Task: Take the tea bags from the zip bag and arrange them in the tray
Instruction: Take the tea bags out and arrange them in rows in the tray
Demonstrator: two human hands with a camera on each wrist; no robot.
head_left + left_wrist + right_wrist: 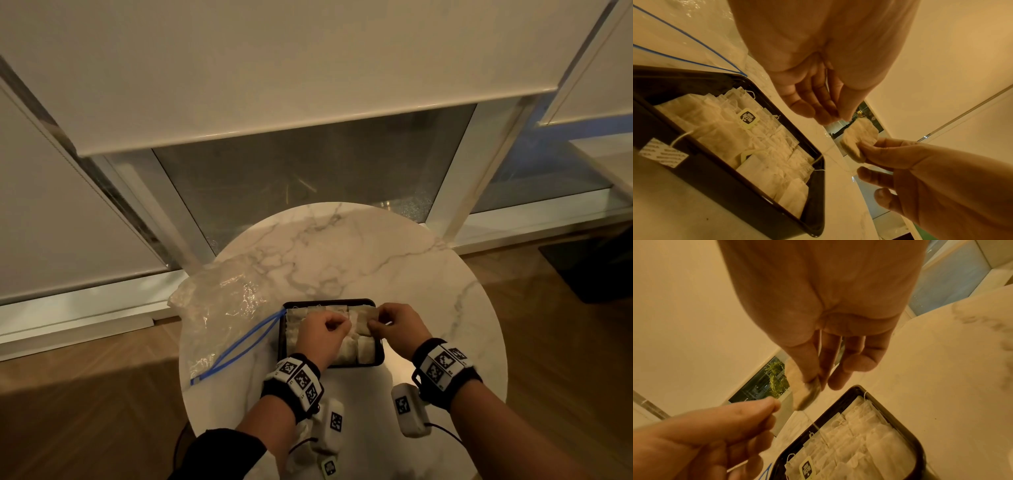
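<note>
Above the black rectangular plastic tray (378, 356), a pale paper tea bag (858, 141) is pinched in the right hand (397, 325), its string pinched by the left hand (320, 334).

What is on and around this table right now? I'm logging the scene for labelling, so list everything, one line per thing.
Table: one, round, white marble, in front of the window.
Tray: one, black, near middle of the table, under both hands.
Tea bags in tray: many, pale paper, packed in rows; count unclear.
Held tea bag: one, pale, above the tray.
Zip bag: one, clear with blue zip, left of the tray; contents unclear.
Blinds: pale, lowered over the windows.
Left hand: fingers pinched, apparently on the tea bag's string.
Right hand: pinches the held tea bag.
</note>
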